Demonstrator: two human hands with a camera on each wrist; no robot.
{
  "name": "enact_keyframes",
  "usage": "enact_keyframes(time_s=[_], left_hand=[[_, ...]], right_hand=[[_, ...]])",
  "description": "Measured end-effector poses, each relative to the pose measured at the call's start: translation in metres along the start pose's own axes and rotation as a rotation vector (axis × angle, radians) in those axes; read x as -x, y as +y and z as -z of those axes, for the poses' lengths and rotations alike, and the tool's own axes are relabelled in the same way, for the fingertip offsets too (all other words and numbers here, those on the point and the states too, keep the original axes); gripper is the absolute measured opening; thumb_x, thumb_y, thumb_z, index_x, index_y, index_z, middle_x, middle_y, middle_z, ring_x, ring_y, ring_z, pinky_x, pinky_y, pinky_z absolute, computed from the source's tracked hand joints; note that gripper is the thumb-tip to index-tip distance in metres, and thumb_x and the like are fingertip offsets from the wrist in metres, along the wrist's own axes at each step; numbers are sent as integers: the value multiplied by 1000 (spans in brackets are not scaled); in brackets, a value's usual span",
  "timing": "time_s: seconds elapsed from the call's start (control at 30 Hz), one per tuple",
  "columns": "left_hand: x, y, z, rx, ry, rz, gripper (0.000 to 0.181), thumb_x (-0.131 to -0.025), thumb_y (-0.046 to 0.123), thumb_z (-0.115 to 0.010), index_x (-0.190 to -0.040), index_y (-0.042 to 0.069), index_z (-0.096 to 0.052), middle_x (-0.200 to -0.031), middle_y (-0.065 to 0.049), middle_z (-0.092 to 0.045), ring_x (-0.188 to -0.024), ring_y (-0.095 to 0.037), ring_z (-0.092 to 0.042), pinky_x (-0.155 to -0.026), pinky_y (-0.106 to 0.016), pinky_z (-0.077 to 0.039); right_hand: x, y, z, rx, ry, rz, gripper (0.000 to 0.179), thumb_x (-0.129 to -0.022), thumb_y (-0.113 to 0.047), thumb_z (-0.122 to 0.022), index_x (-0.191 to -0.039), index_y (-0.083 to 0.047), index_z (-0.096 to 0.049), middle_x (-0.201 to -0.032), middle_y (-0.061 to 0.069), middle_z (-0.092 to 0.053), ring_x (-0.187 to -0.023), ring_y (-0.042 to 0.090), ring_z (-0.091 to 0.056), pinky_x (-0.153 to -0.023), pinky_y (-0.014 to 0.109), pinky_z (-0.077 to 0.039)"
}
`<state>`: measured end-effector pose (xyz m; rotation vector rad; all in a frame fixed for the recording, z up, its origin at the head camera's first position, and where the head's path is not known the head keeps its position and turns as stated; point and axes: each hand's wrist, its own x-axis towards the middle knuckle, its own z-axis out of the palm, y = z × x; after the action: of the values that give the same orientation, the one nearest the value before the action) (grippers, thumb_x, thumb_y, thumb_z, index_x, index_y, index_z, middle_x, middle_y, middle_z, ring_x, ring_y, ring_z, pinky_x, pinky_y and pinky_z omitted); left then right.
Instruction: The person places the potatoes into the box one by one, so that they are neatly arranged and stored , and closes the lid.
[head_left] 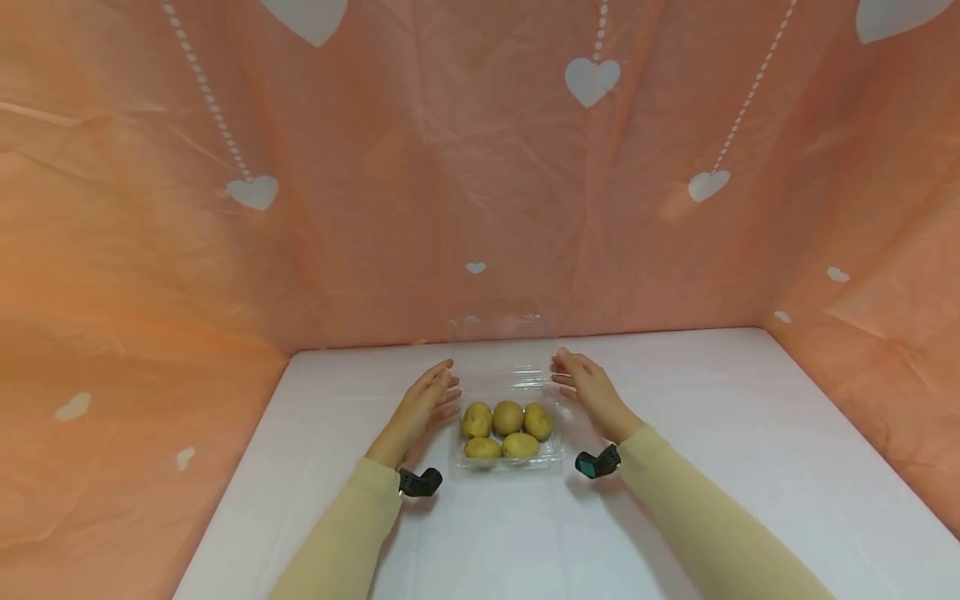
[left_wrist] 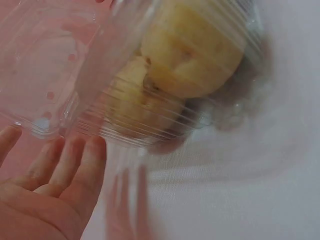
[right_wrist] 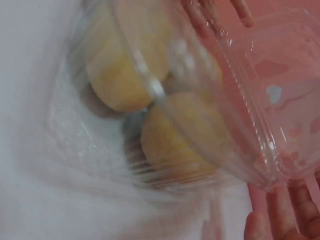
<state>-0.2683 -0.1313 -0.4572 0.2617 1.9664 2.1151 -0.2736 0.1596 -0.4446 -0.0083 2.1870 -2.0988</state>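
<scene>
Several yellow-brown potatoes (head_left: pixel 507 417) lie in the base of a clear plastic clamshell box (head_left: pixel 506 465). The box's transparent lid (head_left: pixel 502 354) stands raised at the back. On the left side, my left hand (head_left: pixel 422 410) has its fingers extended toward the box near the hinge. My right hand (head_left: pixel 592 392) mirrors it on the other side, fingers also reaching to the hinge area. In the left wrist view, fingertips (left_wrist: pixel 95 145) are right at the box's edge. The right wrist view shows straight fingers (right_wrist: pixel 280 210) just under the lid's lower corner; the potatoes look blurred there.
A white-covered table (head_left: pixel 300 467) carries the box. Behind it and at both sides hangs an orange-pink curtain (head_left: pixel 450 208) with white hearts. Dark wrist cameras (head_left: pixel 597 462) sit on both wrists, below the cream sleeves' cuffs.
</scene>
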Motion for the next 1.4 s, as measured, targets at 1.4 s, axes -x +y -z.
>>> enact_keyframes(time_s=[1.4], left_hand=[[49,7,-15,5,-61,191,89,-93,64,-43,-156,14,-6,-153,-27,-21,-137,-45,-28,-101,-51,-43]], right_hand=[[70,-3,0,-36,-206,-171,77,-97,-54,-48,-147,-2,-19,-150,26,-23,-135,45,-32,-109,53,-32]])
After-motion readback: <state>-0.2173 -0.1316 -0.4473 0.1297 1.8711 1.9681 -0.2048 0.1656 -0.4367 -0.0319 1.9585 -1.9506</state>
